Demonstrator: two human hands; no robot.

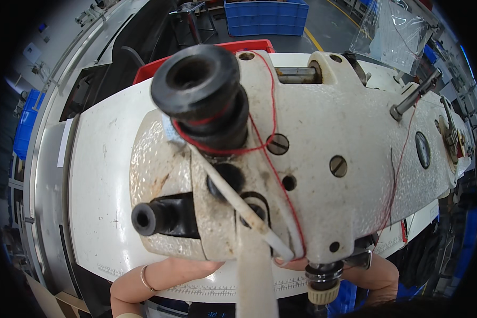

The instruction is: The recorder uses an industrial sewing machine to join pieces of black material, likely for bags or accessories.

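A white industrial sewing machine (315, 122) fills the middle of the view and covers most of both hands. My left hand (188, 269), with a thin bracelet (144, 278) at its wrist, reaches in beneath the machine's near side; its fingers are hidden. Only a sliver of my right hand (298, 264) shows beside the machine's lower edge, so whatever either hand holds is out of sight. Red thread (274, 100) loops around a black, flared knob-like part (196, 79) on top and runs down the machine. A pale tube or cord (228, 191) crosses the body.
Under the machine lies a white tabletop (98, 212) with a printed ruler scale (196, 289) along its near edge. A red tray (254, 46) sits behind the machine. Farther off, a blue crate (267, 18) and a stool (191, 21) stand on the floor. Clear plastic (389, 37) hangs at the far right.
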